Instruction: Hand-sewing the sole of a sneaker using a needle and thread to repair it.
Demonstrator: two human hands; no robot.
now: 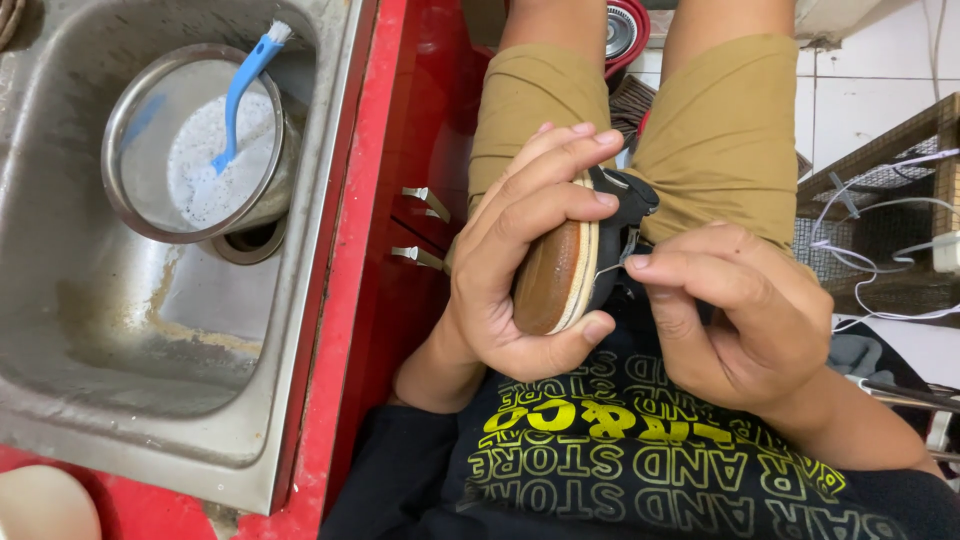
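My left hand [510, 270] clamps the shoe [565, 275] by its stiff brown sole, fingers wrapped tight, while my right hand [740, 320] pinches its softer-looking black upper.

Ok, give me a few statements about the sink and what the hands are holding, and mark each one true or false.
1. The left hand holds a brown-soled shoe. True.
2. The right hand rests in the sink. False: it works at the shoe's black strap over the lap.
3. A blue brush stands in the metal pot. True.
4. The pot sits on the red counter. False: it is in the sink, by the drain.
5. The shoe sole is green. False: it is brown.
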